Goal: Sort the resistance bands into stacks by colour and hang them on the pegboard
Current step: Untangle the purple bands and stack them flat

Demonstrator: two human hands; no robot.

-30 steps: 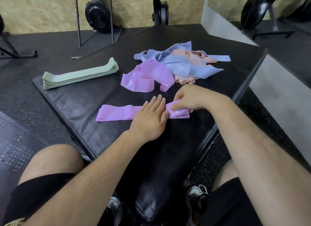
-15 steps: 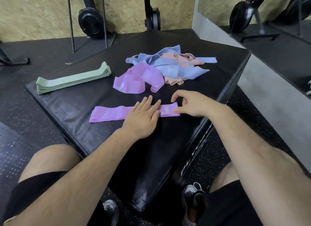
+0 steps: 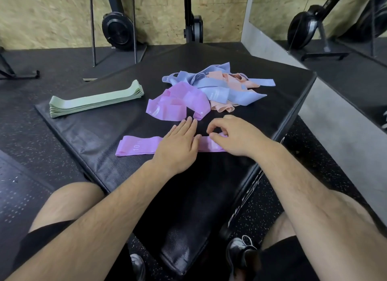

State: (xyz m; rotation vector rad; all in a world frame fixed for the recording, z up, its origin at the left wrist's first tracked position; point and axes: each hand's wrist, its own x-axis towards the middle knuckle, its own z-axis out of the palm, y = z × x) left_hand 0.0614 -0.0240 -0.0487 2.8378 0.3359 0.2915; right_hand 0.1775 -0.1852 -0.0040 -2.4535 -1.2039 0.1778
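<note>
- Step in hand: building the purple stack; a flat purple elastic resistance band point(image 3: 134, 146), printed "10", is lying lengthwise on the black padded gym platform point(image 3: 94, 138), near its front edge.
- The left hand point(image 3: 178, 146) is resting palm-down across the band's middle; its fingers point(image 3: 188, 125) are lying straight and pressed together, flattening the band rather than gripping it.
- The right hand point(image 3: 236, 136) is working at the band's right end; its fingers point(image 3: 215, 125) are curling in, with thumb and forefinger appearing to be pinching that end.
- A neat stack of pale green flat bands point(image 3: 94, 101) is sitting well apart at the far left, and is judged finished; a loose tangle of purple bands point(image 3: 178, 107) is lying just beyond the left fingertips; blue bands point(image 3: 217, 92) and peach bands point(image 3: 230, 79) are lying heaped together behind it, unsorted.
- The pegboard is not showing in this view; hanging is judged a long way off.
- Next move, as judged: squaring the pinched end, then drawing one purple band out of the tangle without dragging the blue ones along, and laying it edge to edge on top; the thin elastic is likely to be curling, so one hand should be pinning the base.
</note>
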